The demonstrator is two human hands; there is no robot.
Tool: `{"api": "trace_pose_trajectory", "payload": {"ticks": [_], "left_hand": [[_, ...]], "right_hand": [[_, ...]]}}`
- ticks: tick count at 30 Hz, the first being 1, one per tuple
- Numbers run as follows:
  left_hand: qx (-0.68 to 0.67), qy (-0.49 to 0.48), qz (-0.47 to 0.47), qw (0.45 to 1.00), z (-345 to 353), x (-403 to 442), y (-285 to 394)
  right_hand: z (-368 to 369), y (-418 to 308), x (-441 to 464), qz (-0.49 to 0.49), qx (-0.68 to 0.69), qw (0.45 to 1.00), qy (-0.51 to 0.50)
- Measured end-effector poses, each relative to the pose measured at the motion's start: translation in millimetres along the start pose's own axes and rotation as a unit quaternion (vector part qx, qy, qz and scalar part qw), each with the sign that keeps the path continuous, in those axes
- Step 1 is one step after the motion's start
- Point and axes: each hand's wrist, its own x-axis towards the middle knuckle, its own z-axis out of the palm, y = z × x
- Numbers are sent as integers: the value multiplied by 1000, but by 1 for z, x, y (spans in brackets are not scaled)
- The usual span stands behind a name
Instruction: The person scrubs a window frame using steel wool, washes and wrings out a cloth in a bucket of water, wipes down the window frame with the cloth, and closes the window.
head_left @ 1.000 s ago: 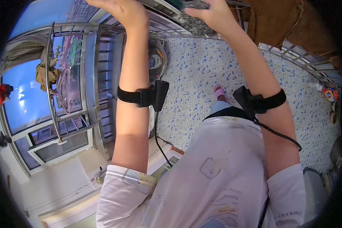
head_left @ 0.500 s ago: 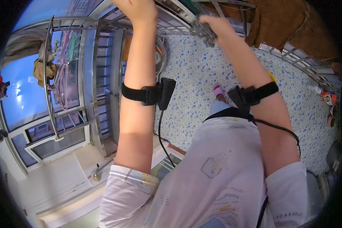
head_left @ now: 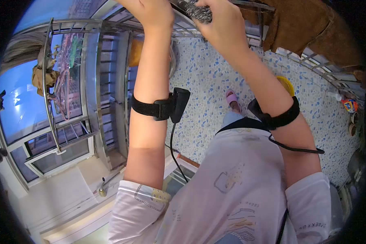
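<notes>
A silvery steel wool scourer (head_left: 199, 12) is gripped in my right hand (head_left: 223, 20) at the top of the view. My thumb and fingers press it against the metal frame (head_left: 181, 20) by the window; exactly where it touches is hard to see. My left hand (head_left: 153, 12) reaches up along the same frame, left of the right one. Its fingers are cut off by the top edge, so what it touches is hidden. Black straps with small boxes and cables circle both forearms.
Metal shelving (head_left: 110, 81) and a rail with hangers (head_left: 65, 93) stand on the left. A yellow basin (head_left: 285, 84) sits on the speckled tile floor (head_left: 203, 65). Brown cloth (head_left: 301, 24) hangs at upper right. An orange detergent pack (head_left: 349, 105) lies by the right wall.
My right hand has moved left and up with the steel wool scourer, closer to my left hand. My left hand has shifted slightly right. More of the yellow basin shows.
</notes>
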Motion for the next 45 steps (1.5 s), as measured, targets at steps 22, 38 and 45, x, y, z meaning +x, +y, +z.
{"api": "trace_pose_trajectory", "payload": {"ticks": [22,38,45], "left_hand": [[-36,-199,-231,952,-22,-121,-9],[-53,-768,-331,545,43,-443,-66],[-89,-759,-360,534,74,-524,-58]], "right_hand": [[-163,308,-136,386,-204,879,-191],[-178,374,-410,584,-208,765,-172],[-161,463,-492,531,-293,777,-168]]}}
